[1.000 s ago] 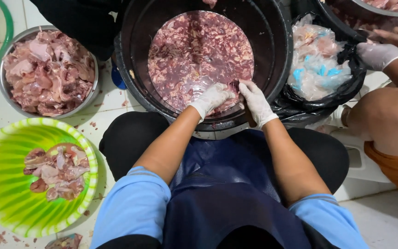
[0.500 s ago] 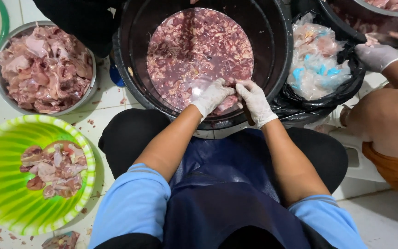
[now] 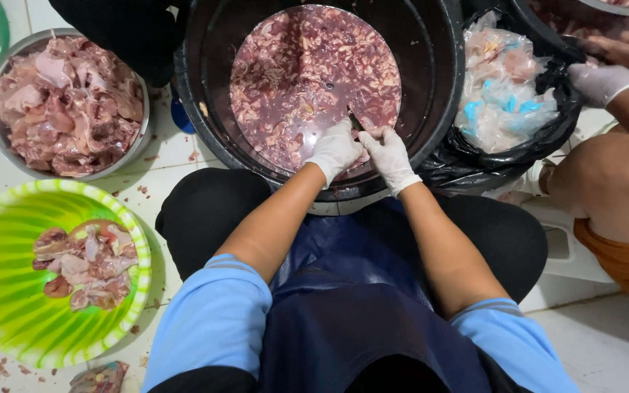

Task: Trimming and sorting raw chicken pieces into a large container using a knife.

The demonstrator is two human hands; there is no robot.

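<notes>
Basically slip risk: wet gloves, slick meat scraps, so a piece could drop back and splash dark liquid over the black tub (image 3: 445, 109) rim onto the apron or tiled floor. Left hand (image 3: 335, 149) and right hand (image 3: 387, 153), both white-gloved, meet at the tub's near edge, fingers curled narrow around a small meat piece (image 3: 364, 131) just above the soaking meat; exact pinch hard to tell

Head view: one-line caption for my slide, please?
Two white-gloved hands, left and right, meet over a large black tub of chopped raw meat in reddish liquid.
</notes>
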